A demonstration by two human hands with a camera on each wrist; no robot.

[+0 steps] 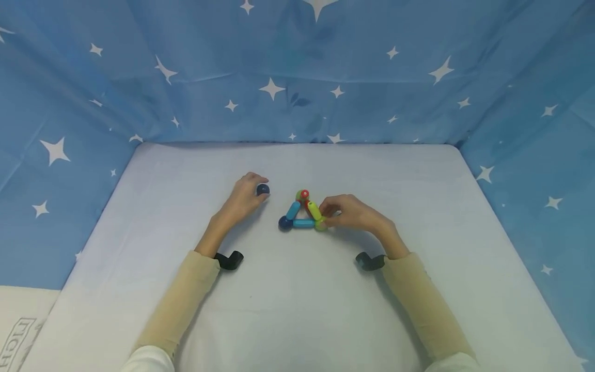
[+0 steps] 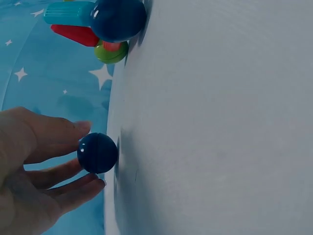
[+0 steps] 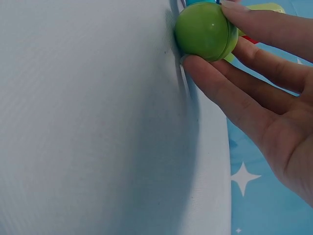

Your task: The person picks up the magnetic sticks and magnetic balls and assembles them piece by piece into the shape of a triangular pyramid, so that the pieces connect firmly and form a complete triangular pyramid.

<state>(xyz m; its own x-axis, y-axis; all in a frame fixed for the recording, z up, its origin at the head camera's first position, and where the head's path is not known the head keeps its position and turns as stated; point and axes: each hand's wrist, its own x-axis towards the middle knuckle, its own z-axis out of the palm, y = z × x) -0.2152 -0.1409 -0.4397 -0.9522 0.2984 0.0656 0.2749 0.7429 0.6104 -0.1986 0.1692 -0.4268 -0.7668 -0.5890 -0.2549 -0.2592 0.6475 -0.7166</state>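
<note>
A dark blue ball (image 1: 262, 189) is between the thumb and fingers of my left hand (image 1: 243, 198), low at the table. The left wrist view shows this ball (image 2: 98, 153) whole, with fingertips on either side. To its right lies a triangle of balls and short rods. Its front-left corner is another dark blue ball (image 1: 285, 223), its front-right corner a green ball (image 1: 321, 223). Blue rods (image 1: 304, 223), a yellow-green rod (image 1: 314, 210) and red pieces (image 1: 304, 194) join in. My right hand (image 1: 355, 213) pinches the front-right green ball (image 3: 203, 32) between thumb and fingers.
The white tabletop (image 1: 297, 310) extends around the hands. Blue star-patterned cloth (image 1: 297, 67) hangs behind and along both sides. A black wrist camera piece (image 1: 230, 260) sticks out inward from the left sleeve, and a similar one (image 1: 370, 262) from the right.
</note>
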